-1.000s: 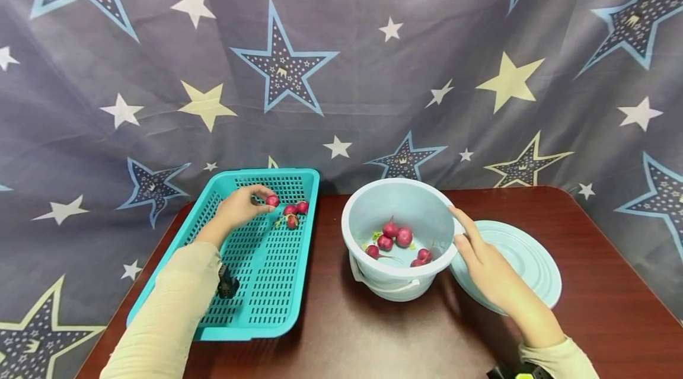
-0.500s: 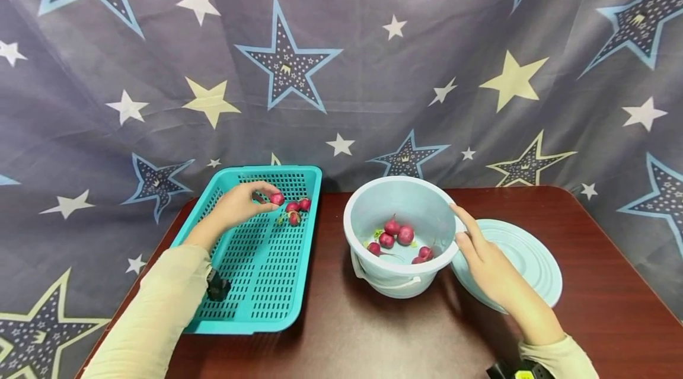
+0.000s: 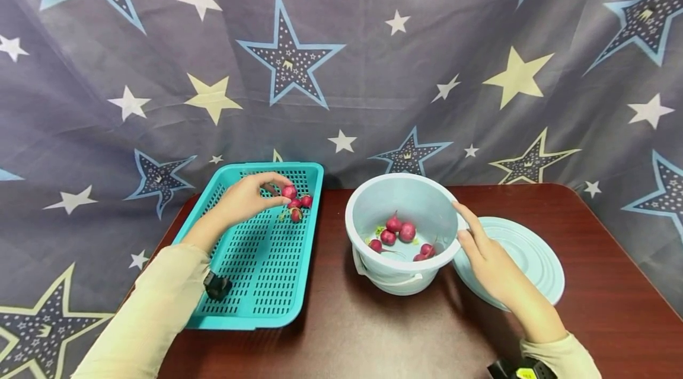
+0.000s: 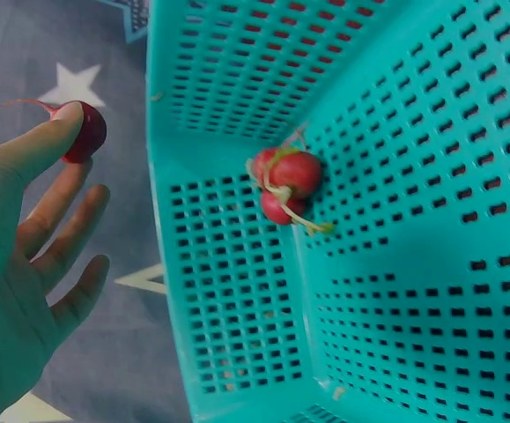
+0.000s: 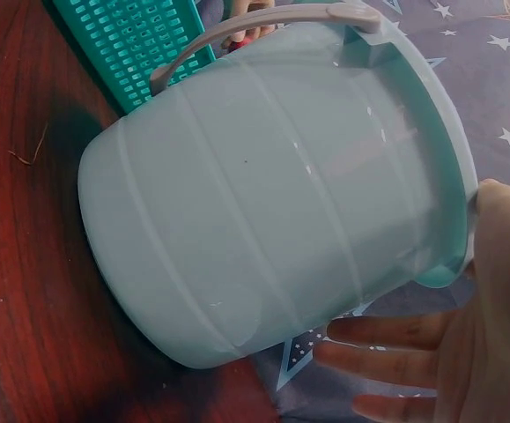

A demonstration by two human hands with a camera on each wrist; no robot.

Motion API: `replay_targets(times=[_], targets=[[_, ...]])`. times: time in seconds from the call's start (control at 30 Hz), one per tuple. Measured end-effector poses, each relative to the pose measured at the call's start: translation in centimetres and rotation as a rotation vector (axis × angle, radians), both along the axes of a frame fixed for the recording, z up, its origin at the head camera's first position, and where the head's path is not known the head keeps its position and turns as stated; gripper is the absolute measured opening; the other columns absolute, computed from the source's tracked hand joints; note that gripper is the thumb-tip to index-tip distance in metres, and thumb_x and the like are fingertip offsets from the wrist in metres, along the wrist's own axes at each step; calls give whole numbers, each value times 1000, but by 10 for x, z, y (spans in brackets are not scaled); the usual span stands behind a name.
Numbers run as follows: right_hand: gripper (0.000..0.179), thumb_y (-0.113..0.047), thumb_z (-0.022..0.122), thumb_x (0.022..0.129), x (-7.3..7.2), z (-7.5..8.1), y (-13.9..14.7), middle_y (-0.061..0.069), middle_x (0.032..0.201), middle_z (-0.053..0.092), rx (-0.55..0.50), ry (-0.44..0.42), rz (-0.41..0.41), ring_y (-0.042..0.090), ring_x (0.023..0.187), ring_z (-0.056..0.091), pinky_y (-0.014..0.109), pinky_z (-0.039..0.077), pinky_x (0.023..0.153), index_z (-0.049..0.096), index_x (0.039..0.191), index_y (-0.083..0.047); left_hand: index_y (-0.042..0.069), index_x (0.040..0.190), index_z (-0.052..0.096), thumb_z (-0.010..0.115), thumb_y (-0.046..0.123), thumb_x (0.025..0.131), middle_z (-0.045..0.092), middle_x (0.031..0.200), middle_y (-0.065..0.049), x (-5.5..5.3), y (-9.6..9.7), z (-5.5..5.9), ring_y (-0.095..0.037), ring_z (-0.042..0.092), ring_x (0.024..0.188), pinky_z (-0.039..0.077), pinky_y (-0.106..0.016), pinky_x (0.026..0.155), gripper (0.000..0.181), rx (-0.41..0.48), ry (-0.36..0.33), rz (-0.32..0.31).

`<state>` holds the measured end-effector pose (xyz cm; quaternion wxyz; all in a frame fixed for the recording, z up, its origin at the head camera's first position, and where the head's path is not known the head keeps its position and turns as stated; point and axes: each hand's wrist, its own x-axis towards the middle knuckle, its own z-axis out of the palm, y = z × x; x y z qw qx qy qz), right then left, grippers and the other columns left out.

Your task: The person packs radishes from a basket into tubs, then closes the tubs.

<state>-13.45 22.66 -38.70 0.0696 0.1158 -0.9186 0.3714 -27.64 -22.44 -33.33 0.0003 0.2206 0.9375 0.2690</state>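
Observation:
My left hand (image 3: 244,198) pinches a radish (image 4: 87,132) between thumb and fingertips, above the far part of the turquoise basket (image 3: 277,260). In the left wrist view its thin root points away from the basket, and the other fingers are spread loosely. A small cluster of radishes (image 4: 294,174) lies in the basket's corner, right below the held one in the head view. My right hand (image 3: 493,266) holds the rim of a pale blue bucket (image 5: 263,194) at its right side, with several fingers stretched along the outside. Several radishes (image 3: 407,232) lie on the bucket's bottom.
A pale blue round lid (image 3: 533,260) lies on the brown table (image 3: 341,337) to the right of the bucket, partly behind my right hand. The bucket's handle (image 3: 395,281) hangs down in front. A star-patterned curtain (image 3: 341,70) stands behind the table.
My left hand has moved slightly right and up with the pinched radish, which now overlaps the cluster in the head view. My right hand stays at the bucket rim.

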Motion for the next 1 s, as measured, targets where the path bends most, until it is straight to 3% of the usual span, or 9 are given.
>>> replay_targets(times=[0.23,0.53,1.0], targets=[[53,-33,33,109,0,0,0,27,126,60,-1,-9,-1,45,117,57,67,40,95,14,159,-32,27,121,68,77,47,83,68,110,6,8,9,11,-17,63,97,52,-42,76,44,32,10,-22],[52,-32,32,109,-1,-1,1,28,125,61,-1,0,0,46,116,57,67,40,94,15,159,-31,28,120,69,79,38,85,68,111,7,16,24,21,-17,62,99,50,-40,76,38,47,-10,-22],[52,-31,33,109,-1,0,0,27,124,61,-26,16,8,44,116,58,66,40,94,18,159,-29,33,115,70,80,34,85,67,104,10,25,40,18,-16,62,93,51,-37,68,32,63,23,-82]])
